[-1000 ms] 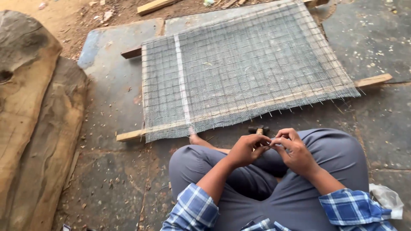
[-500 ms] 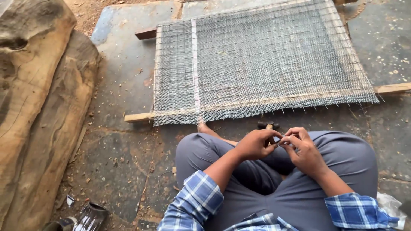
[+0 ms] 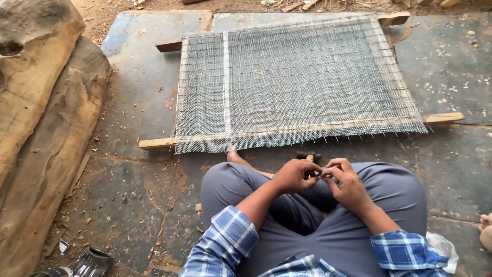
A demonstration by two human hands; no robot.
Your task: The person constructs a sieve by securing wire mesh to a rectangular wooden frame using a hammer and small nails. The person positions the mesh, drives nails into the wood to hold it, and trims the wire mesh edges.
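- Left hand (image 3: 294, 176) and right hand (image 3: 347, 183) meet fingertip to fingertip above the lap, pinching something too small to tell.
- A hammer (image 3: 308, 155) lies just beyond them, partly hidden.
- Wire mesh (image 3: 292, 82) on wooden battens (image 3: 156, 143) spreads ahead; its near edge sits close to the knees.
- Logs (image 3: 36, 113) bound the left side.

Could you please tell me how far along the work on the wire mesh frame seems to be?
The wire mesh already lies spread over the wooden slats. Both hands, left hand and right hand, pinch something small, too tiny to identify. The mesh's near edge looks loose, wire ends protruding.
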